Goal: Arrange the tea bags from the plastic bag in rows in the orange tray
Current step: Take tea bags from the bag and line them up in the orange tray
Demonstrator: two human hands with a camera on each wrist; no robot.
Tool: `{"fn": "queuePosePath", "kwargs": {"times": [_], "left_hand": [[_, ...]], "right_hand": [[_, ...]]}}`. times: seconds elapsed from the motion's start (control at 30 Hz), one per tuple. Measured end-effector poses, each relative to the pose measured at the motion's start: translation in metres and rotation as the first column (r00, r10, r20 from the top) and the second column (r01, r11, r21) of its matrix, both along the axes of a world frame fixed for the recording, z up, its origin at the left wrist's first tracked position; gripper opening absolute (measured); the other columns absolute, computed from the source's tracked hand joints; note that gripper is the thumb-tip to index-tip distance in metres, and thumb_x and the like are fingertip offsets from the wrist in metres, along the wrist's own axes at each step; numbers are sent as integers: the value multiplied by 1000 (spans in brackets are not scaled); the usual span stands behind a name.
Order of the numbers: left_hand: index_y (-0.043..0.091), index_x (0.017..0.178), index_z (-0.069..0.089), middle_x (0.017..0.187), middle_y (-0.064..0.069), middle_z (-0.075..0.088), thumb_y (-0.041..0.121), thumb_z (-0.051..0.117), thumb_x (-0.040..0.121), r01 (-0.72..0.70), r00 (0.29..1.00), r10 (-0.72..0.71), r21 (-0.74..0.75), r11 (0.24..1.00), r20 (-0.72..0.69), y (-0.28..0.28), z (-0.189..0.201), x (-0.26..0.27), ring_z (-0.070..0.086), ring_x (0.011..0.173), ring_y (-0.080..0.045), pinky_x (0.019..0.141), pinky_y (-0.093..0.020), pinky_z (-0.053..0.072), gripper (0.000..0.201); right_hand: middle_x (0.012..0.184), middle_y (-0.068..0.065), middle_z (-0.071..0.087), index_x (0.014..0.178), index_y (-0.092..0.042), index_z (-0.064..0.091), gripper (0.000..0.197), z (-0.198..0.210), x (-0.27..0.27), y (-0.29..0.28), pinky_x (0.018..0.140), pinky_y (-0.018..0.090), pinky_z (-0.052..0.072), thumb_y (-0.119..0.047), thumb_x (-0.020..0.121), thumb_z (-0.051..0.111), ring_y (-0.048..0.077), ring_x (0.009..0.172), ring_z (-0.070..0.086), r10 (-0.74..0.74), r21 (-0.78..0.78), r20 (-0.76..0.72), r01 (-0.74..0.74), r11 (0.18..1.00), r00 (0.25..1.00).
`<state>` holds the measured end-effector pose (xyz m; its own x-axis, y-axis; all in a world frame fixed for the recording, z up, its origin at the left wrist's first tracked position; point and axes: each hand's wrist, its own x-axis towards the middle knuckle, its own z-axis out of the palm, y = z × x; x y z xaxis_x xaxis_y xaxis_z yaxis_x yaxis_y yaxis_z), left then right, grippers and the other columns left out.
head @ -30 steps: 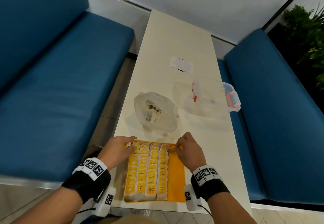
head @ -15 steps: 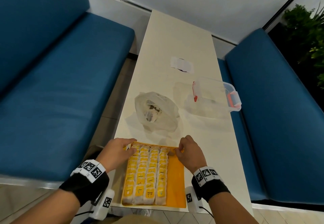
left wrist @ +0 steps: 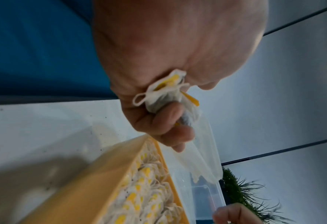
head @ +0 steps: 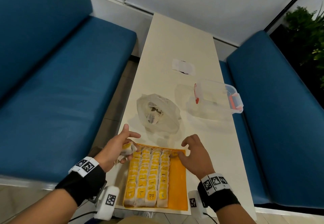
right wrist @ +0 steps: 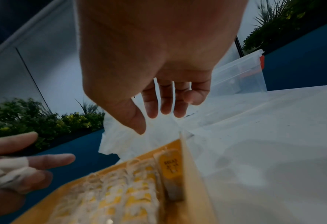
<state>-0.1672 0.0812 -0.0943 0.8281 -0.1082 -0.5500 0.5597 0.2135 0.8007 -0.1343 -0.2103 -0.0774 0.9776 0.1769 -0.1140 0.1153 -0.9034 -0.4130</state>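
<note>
The left hand point(head: 116, 149) has lifted off the far-left corner of the orange tray point(head: 177, 180), where it rested half a second ago, and now hangs just left of that corner with a small bunch of tea bags point(head: 128, 151) held against the palm by the curled lower fingers; the thumb and forefinger stick out free. The right hand point(head: 193, 155) has stayed at the far end of the tray, its fingers loosely spread and bent down, holding nothing; in the right wrist view they hover above the far rim, and contact cannot be told.

Four rows of yellow-tagged tea bags point(head: 149, 174) fill the left and middle of the tray, while a bare orange strip remains along its right side. One bag point(right wrist: 171, 171) already stands at the far end of that strip. The plastic bag point(head: 158, 112) lies on the table point(head: 175, 39) just beyond the tray, with a few bags inside.

The lift likely means the left hand is ready to feed bags across, so a fifth row can be filled.
</note>
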Motion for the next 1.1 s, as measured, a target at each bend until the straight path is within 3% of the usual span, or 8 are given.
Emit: {"fn": "queuePosePath", "kwargs": {"times": [0.1,0.2,0.47,0.6,0.73,0.87,0.97,1.1], "left_hand": [[22,122,66,91,-17,71,74,23,94,79,997,-81,-78,994,-18,-9,6,0,54,58,-21,44,-23,34,74],[23,127,62,95,-19,72,76,19,93,166,986,-169,-107,980,-12,-19,10,1,54,57,-21,44,-22,35,77],[42,125,56,93,-5,72,93,15,80,334,924,-355,152,930,142,-48,15,3,62,64,-17,53,-29,42,80],[43,118,60,103,2,75,95,15,76,354,893,-397,213,911,213,-58,18,4,63,66,-14,52,-33,45,81],[45,115,65,99,3,76,86,16,87,351,892,-390,193,916,231,-60,20,5,63,70,-24,52,-36,46,70],[29,113,70,86,2,70,66,48,97,340,892,-374,165,926,255,-51,19,4,61,67,-23,49,-27,43,46],[8,98,72,70,1,60,28,69,97,311,870,-383,256,915,311,-47,15,1,54,58,-15,51,-21,42,20],[11,88,74,70,0,62,24,72,95,309,864,-401,308,900,304,-45,9,0,54,57,-14,57,-27,45,15]], "right_hand": [[104,-14,48,100,-24,61,19,15,-4,11,69,10,43,-24,84,72,4,82,55,44,123,29,-47,991,999],[99,-12,58,97,-25,67,16,34,-10,35,70,7,41,-17,85,72,7,81,60,113,284,-18,-103,953,993],[72,6,72,84,-12,69,13,49,-20,78,68,33,57,-23,84,76,13,62,67,35,534,-331,156,831,943],[67,-7,70,87,-7,66,19,49,-15,82,63,31,56,-9,76,80,17,59,66,6,500,-414,221,837,910],[72,0,71,89,-7,64,19,50,-14,83,64,39,56,2,75,73,18,56,65,-19,474,-421,238,848,907],[80,8,66,92,-8,68,12,55,-11,76,47,22,44,-1,82,68,15,56,67,-81,472,-396,278,837,915],[75,6,67,88,-8,70,9,59,-9,68,49,24,46,-1,84,67,13,56,67,-112,475,-371,292,830,922],[71,-1,70,80,-13,73,8,59,-9,63,60,24,52,-5,79,74,10,62,66,-90,426,-285,210,880,954]]}}
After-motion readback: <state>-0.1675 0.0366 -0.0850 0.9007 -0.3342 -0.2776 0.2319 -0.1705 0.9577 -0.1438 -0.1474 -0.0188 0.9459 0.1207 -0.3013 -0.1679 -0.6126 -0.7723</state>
